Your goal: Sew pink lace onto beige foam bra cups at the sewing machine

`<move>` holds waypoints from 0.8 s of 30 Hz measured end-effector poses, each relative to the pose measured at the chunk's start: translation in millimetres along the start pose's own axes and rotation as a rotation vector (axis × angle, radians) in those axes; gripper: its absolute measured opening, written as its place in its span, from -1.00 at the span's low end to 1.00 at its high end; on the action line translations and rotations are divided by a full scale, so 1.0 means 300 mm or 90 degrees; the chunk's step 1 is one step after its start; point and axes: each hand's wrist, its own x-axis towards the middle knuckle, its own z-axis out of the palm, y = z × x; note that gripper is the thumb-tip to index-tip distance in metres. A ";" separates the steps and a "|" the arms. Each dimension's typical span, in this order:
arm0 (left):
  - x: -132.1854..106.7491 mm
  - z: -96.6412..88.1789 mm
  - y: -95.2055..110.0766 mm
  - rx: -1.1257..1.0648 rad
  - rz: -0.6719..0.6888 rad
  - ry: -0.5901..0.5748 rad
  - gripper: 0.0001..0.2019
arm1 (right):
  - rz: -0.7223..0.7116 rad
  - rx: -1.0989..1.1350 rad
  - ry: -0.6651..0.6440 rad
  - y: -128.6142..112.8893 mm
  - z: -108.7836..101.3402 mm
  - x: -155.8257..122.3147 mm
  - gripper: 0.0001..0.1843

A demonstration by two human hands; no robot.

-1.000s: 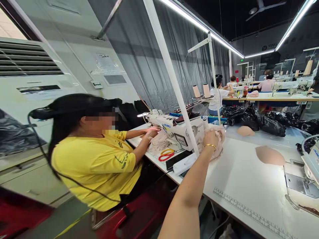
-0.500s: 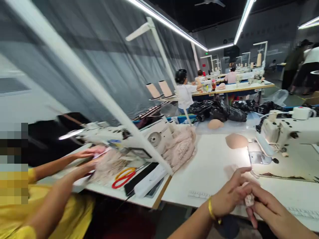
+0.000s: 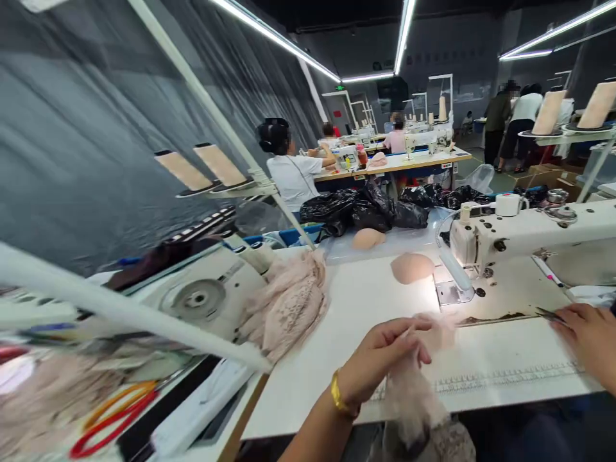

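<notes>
A sheer, pale pink lace fabric is pinched in my left hand, which wears a gold bracelet. The cloth hangs over the table's front edge, with patterned lace at its lower end. At the right, my right hand is closed around small dark thread snips, their pointed tips facing left; the palm covers the rest. The white sewing machine stands just beyond both hands, its lamp lit over the metal needle plate. Left of that plate lies a beige moulded cup.
Another beige cup sits farther back. Piled lace lies at the left against a neighbouring machine. Red and orange-handled scissors rest on the adjoining table. A slanted white pole crosses the left. Black bags lie behind.
My hands have parted. The right moved far right and now grips the snips; the left keeps the lace, which hangs spread out. The view has turned right.
</notes>
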 end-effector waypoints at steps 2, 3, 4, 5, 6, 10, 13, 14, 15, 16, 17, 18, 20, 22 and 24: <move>0.027 0.024 -0.018 0.023 0.007 -0.030 -0.46 | -0.052 -0.012 -0.039 0.065 0.045 -0.020 -0.51; 0.045 0.036 -0.032 0.019 0.003 -0.044 -0.44 | -0.054 0.029 -0.046 0.056 0.057 -0.021 -0.52; 0.062 0.048 -0.048 0.008 -0.001 -0.056 -0.43 | -0.009 0.071 -0.039 0.020 0.059 -0.019 -0.57; 0.079 0.058 -0.063 -0.009 -0.006 -0.066 -0.41 | 0.036 0.129 -0.066 -0.039 0.051 -0.014 -0.62; 0.093 0.066 -0.077 -0.027 -0.009 -0.075 -0.40 | 0.026 0.200 -0.119 -0.113 0.037 -0.005 -0.65; 0.127 0.093 -0.109 -0.079 -0.002 -0.115 -0.40 | -0.175 0.267 -0.100 -0.427 -0.028 0.060 -0.71; 0.138 0.115 -0.115 -0.084 0.015 -0.143 -0.44 | -0.278 0.163 0.036 -0.571 -0.039 0.116 -0.84; 0.139 0.120 -0.114 -0.076 0.022 -0.156 -0.45 | -0.302 0.133 0.059 -0.598 -0.037 0.129 -0.81; 0.138 0.122 -0.111 -0.064 0.027 -0.169 -0.45 | -0.319 0.114 0.072 -0.613 -0.035 0.137 -0.77; 0.133 0.116 -0.104 -0.049 0.026 -0.181 -0.45 | -0.327 0.107 0.074 -0.618 -0.033 0.140 -0.74; 0.123 0.102 -0.092 -0.028 0.018 -0.188 -0.43 | -0.325 0.108 0.067 -0.610 -0.032 0.138 -0.73; 0.108 0.077 -0.073 0.009 0.005 -0.189 -0.43 | -0.309 0.113 0.055 -0.588 -0.031 0.132 -0.72; 0.061 0.000 -0.015 0.137 -0.012 -0.126 -0.46 | -0.242 0.103 0.023 -0.501 -0.028 0.111 -0.69; 0.005 -0.094 0.059 0.367 0.034 0.091 -0.60 | -0.156 0.029 0.006 -0.373 -0.021 0.086 -0.56; -0.041 -0.167 0.116 0.560 0.157 0.393 -0.67 | -0.140 -0.065 0.017 -0.243 -0.012 0.067 -0.42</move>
